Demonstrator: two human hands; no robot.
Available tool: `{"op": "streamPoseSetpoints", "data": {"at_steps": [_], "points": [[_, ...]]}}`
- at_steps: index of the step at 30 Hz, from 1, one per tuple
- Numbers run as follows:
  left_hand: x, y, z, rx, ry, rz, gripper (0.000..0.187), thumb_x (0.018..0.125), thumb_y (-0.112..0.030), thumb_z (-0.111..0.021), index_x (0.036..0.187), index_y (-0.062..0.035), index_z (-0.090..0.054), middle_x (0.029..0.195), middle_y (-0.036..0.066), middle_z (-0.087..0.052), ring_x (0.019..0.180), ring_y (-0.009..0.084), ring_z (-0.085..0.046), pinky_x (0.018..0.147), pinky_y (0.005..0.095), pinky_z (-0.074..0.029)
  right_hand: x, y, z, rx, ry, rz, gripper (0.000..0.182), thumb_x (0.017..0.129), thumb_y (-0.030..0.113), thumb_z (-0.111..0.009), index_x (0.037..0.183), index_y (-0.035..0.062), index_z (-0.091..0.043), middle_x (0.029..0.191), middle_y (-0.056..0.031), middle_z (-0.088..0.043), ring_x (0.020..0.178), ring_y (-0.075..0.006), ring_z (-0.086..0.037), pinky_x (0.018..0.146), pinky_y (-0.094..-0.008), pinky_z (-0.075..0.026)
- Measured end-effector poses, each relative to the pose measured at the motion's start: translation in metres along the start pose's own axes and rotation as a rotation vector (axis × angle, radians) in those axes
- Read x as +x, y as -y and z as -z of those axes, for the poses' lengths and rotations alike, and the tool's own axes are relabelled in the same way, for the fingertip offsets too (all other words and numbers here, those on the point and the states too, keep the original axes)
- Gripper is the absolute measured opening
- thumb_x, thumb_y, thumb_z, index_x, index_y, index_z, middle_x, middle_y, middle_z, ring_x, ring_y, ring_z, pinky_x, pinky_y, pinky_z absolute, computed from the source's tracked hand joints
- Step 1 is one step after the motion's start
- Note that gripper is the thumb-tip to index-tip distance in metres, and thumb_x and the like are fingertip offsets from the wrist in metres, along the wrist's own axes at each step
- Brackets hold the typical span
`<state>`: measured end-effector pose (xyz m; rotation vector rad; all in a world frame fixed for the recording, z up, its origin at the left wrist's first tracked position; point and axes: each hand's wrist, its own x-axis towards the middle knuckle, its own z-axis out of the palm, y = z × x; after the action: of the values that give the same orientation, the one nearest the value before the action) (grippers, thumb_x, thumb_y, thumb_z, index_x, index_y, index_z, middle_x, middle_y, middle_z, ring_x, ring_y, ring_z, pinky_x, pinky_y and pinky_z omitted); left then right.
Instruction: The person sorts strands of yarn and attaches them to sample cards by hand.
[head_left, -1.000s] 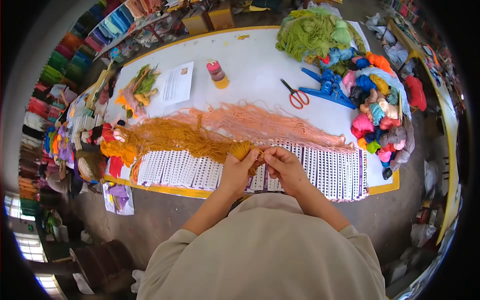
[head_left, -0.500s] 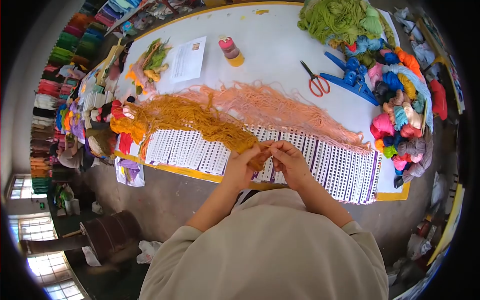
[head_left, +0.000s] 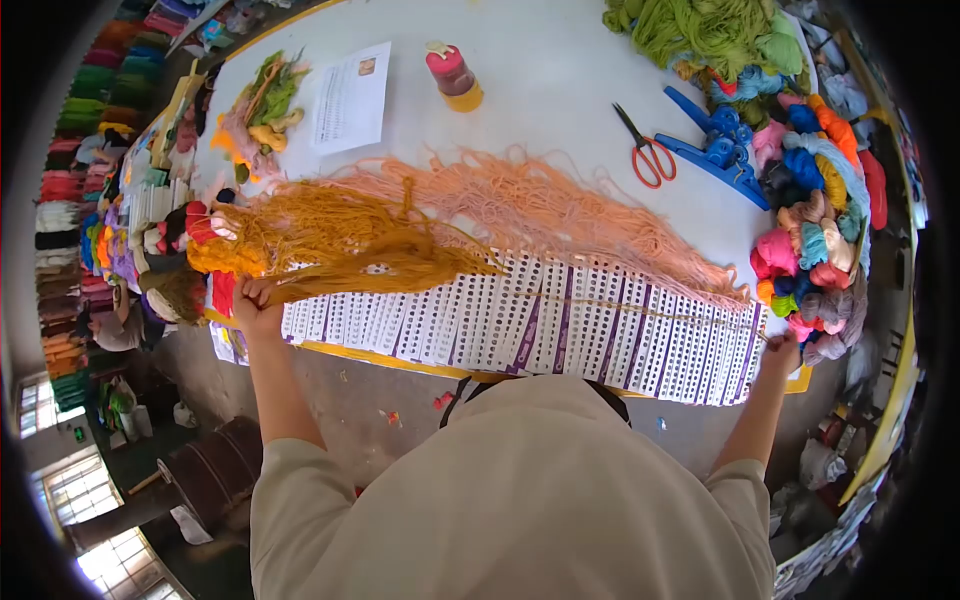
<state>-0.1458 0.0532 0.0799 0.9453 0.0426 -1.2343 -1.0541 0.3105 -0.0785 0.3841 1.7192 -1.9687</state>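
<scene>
My left hand (head_left: 258,305) is closed on the near left end of the mustard yarn (head_left: 340,240), which spreads over the table toward the middle. Far to the right, my right hand (head_left: 782,350) is closed on the end of a thin strand (head_left: 650,311). This strand stretches from the mustard yarn across the row of white punched cards (head_left: 500,315). Behind the cards lies a long bundle of peach yarn (head_left: 560,205), partly under the mustard yarn.
Red-handled scissors (head_left: 652,163), a blue plastic tool (head_left: 722,150) and a red-and-yellow bottle (head_left: 455,78) stand or lie farther back. A printed sheet (head_left: 350,100) is at the left. Colourful skeins (head_left: 800,200) line the right edge. People are at the far left.
My hands have moved from close together at the middle to far apart, left and right. A thin strand now stretches over the cards, and the mustard yarn has been drawn leftward.
</scene>
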Motion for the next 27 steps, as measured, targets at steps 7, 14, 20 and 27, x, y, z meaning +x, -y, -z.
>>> {"op": "streamPoseSetpoints", "data": {"at_steps": [7, 14, 20, 27], "points": [[0.005, 0.224, 0.001, 0.450, 0.176, 0.888, 0.018, 0.089, -0.021, -0.061, 0.102, -0.0079, -0.064, 0.096, 0.002, -0.065, 0.054, 0.0007, -0.043, 0.037, 0.0126, -0.025, -0.114, -0.176, -0.092, -0.821, 0.718, 0.495, 0.020, 0.097, 0.019, -0.046, 0.107, 0.0102, -0.060, 0.084, 0.0069, -0.056, 0.064, -0.0012, -0.047, 0.049, -0.0165, -0.035], [-0.016, 0.365, 0.005, 1.351, 0.448, 0.567, 0.020, 0.084, -0.022, -0.064, 0.088, -0.0028, -0.068, 0.074, 0.005, -0.067, 0.048, 0.0098, -0.051, 0.044, 0.0224, -0.044, -0.299, -0.268, -0.226, -1.392, 1.126, 0.389, 0.014, 0.092, 0.023, -0.052, 0.100, 0.0134, -0.056, 0.081, -0.0162, -0.066, 0.075, -0.0363, -0.064, 0.064, -0.0462, -0.049], [-0.023, 0.370, -0.006, 1.718, 0.694, 0.275, 0.018, 0.079, -0.018, -0.064, 0.079, -0.0002, -0.066, 0.057, 0.010, -0.062, 0.055, 0.0197, -0.062, 0.056, 0.0324, -0.048, -0.301, -0.281, -0.239, -1.448, 1.313, 0.285, 0.015, 0.092, 0.025, -0.051, 0.102, 0.0151, -0.054, 0.079, -0.0154, -0.065, 0.076, -0.0365, -0.063, 0.066, -0.0454, -0.049], [-0.017, 0.369, -0.007, 1.357, 0.591, 0.704, 0.017, 0.086, -0.010, -0.060, 0.096, 0.0038, -0.062, 0.064, 0.005, -0.057, 0.048, 0.0127, -0.049, 0.043, 0.0274, -0.037, -0.300, -0.283, -0.243, -1.205, 1.264, 0.277, 0.025, 0.088, 0.014, -0.056, 0.112, 0.0086, -0.052, 0.098, -0.0162, -0.064, 0.073, -0.0340, -0.064, 0.069, -0.0439, -0.049]]}}
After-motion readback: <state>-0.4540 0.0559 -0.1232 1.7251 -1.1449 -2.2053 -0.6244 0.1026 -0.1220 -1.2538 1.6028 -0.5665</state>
